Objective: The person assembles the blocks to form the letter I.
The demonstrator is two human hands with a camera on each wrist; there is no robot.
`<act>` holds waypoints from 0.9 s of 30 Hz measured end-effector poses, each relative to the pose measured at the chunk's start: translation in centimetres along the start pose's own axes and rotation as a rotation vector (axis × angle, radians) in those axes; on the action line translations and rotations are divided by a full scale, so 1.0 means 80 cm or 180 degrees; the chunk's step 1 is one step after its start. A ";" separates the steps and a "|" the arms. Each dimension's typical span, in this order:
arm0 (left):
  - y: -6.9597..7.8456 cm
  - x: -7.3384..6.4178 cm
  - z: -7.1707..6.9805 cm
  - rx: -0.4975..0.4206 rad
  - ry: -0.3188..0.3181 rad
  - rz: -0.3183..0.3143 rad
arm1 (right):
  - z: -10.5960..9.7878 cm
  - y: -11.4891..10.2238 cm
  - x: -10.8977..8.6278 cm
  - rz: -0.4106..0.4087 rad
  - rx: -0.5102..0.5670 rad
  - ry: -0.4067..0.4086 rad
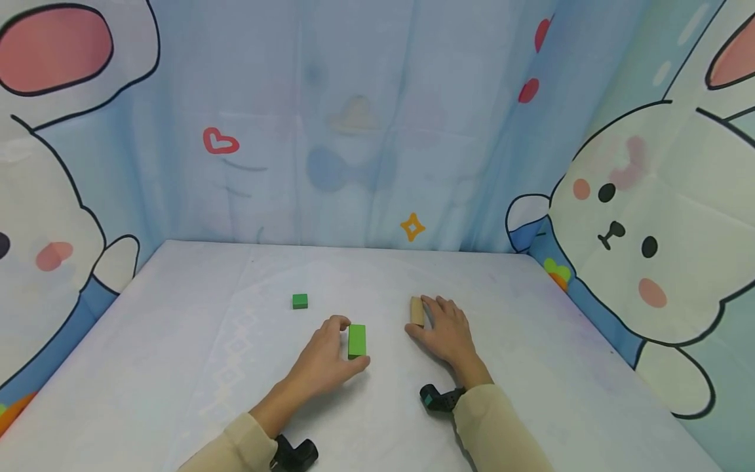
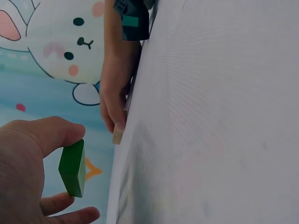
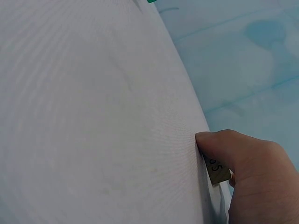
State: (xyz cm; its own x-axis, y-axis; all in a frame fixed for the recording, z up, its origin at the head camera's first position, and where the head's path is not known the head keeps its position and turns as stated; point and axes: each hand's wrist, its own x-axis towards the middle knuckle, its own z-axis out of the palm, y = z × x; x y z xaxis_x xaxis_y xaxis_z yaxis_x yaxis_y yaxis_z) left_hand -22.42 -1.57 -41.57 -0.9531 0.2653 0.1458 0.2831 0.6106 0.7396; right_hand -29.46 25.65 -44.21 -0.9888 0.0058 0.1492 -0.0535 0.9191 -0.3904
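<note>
Fingers of left hand [image 1: 321, 362] pinch green block [image 1: 356, 341] end to end, seemingly above counter [image 1: 560, 367]; right hand [image 1: 449, 334] grips tan block [image 1: 417, 311] likewise, at counter level. End grips probably leave long sides free. Small block [image 1: 299, 301] sits untouched, farther out.

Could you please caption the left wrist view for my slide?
Left hand pinching a green block, right hand holding a wooden block beyond.

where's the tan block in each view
Head: tan block right of centre, below mid-height, at the right hand.
Left wrist: tan block left of centre, just below mid-height, at the right hand's fingertips.
Right wrist: tan block at lower right, partly hidden by the right hand.
Shared landmark: the right hand.
</note>
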 end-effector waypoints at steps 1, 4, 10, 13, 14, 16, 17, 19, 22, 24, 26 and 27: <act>0.001 -0.001 0.000 -0.0001 0.0006 -0.0001 | 0.000 0.000 0.000 -0.0002 0.0000 0.0005; 0.003 -0.004 -0.001 0.0002 0.0022 -0.0015 | 0.000 0.000 0.001 0.0000 0.0001 0.0016; 0.008 -0.012 -0.003 0.0049 0.0049 0.0006 | 0.000 -0.001 0.000 0.0010 0.0009 0.0015; 0.010 -0.014 -0.003 0.0087 0.0051 0.0017 | 0.001 0.000 0.001 -0.0001 0.0007 0.0025; 0.010 -0.015 -0.003 0.0096 0.0047 0.0014 | 0.001 0.000 0.000 -0.0005 0.0008 0.0029; 0.011 -0.017 -0.003 0.0105 0.0042 0.0012 | 0.000 0.001 0.000 -0.0020 0.0005 0.0045; 0.011 -0.018 -0.003 0.0107 0.0042 0.0016 | 0.000 0.002 0.000 -0.0030 0.0003 0.0053; 0.010 -0.020 -0.003 0.0115 0.0047 0.0020 | 0.000 0.002 0.000 -0.0040 0.0014 0.0064; 0.009 -0.022 -0.003 0.0151 0.0052 0.0021 | 0.000 0.002 0.000 -0.0053 0.0034 0.0060; 0.009 -0.023 -0.003 0.0168 0.0046 0.0009 | 0.001 0.003 0.001 -0.0045 0.0025 0.0039; 0.008 -0.024 -0.003 0.0176 0.0040 -0.0005 | 0.002 0.002 0.001 -0.0029 0.0020 0.0016; 0.008 -0.024 -0.003 0.0174 0.0040 -0.0014 | 0.002 0.002 0.002 -0.0025 0.0012 0.0007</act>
State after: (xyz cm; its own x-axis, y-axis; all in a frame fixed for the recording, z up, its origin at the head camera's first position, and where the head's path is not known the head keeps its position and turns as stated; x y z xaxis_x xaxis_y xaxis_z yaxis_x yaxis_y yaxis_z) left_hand -20.43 -1.84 -41.23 -0.9555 0.2532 0.1512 0.2840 0.6517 0.7033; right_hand -29.65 25.75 -44.43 -0.9880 -0.0006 0.1542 -0.0618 0.9177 -0.3925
